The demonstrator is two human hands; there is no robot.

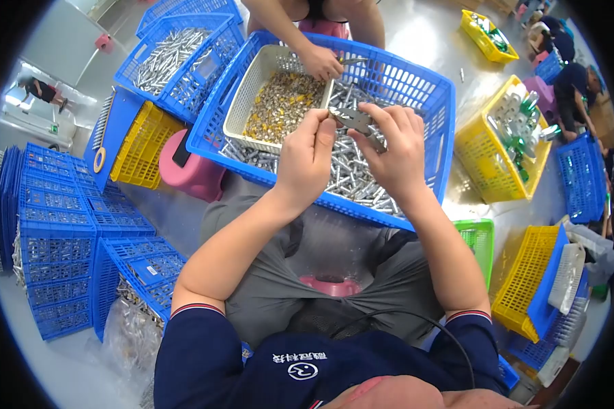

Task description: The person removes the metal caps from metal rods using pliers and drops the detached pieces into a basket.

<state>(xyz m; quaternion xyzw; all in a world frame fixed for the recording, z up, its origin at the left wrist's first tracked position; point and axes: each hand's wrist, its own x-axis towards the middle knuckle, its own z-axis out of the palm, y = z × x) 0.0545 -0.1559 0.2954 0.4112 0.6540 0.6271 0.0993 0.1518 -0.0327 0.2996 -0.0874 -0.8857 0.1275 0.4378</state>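
My right hand [396, 146] is closed on a pair of grey pliers [353, 120], whose jaws point left. My left hand [308, 153] pinches a small piece at the tip of the pliers; fingers mostly hide it, so its kind cannot be made out. Both hands are above a large blue plastic basket [445, 136] full of silvery metal parts [361, 178]. Inside it, to the left, stands a white basket [235, 112] with many small brass-coloured and yellow pieces [280, 102].
Across the basket, another person's hand [320, 63] is close to a dark tool. Blue crates [54, 238] stand at left beside a pink stool [191, 170]. A yellow basket [488, 163] with silver and green parts is at right, near a green basket [481, 238].
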